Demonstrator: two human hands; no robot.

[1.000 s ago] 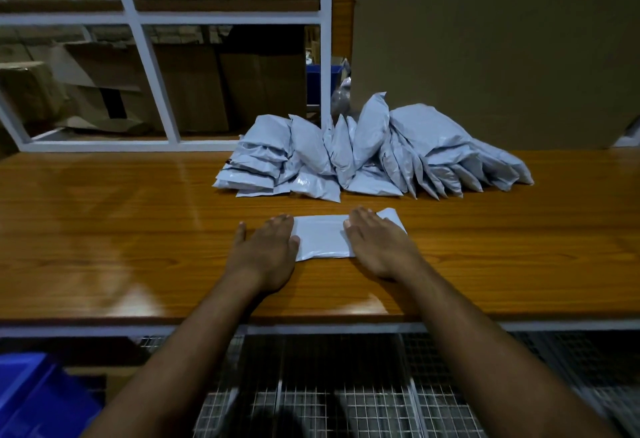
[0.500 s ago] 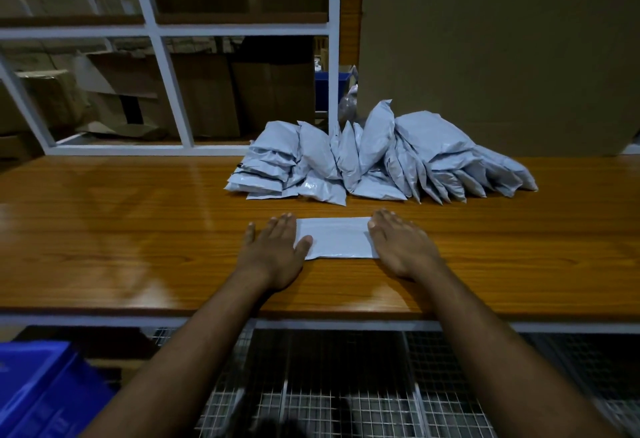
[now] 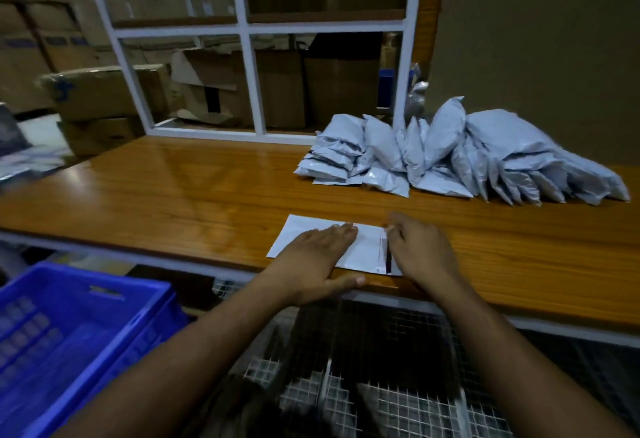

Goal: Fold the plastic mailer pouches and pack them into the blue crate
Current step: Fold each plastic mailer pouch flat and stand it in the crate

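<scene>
We see a flat white pouch [image 3: 329, 243] lying near the front edge of the wooden counter [image 3: 173, 202]. Our left hand [image 3: 317, 262] lies palm down on the pouch, fingers straight and pressing, thumb stretched along the counter's front edge, so its grip is released. Our right hand [image 3: 420, 250] sits at the pouch's right end, where a dark strip runs across the flap; its fingers curl down at that end, but we cannot tell whether they pinch the flap or only press it. Farther back and to the right, a pile [image 3: 460, 157] of filled grey pouches leans against a brown board [image 3: 540, 39], well apart from the flat one. The blue crate [image 3: 79, 330] stands below the counter on the left, blurred in this view. Behind the counter a white frame [image 3: 247, 27] stands before stacked boxes [image 3: 104, 91]. Wire mesh [image 3: 381, 403] lies under our forearms.
</scene>
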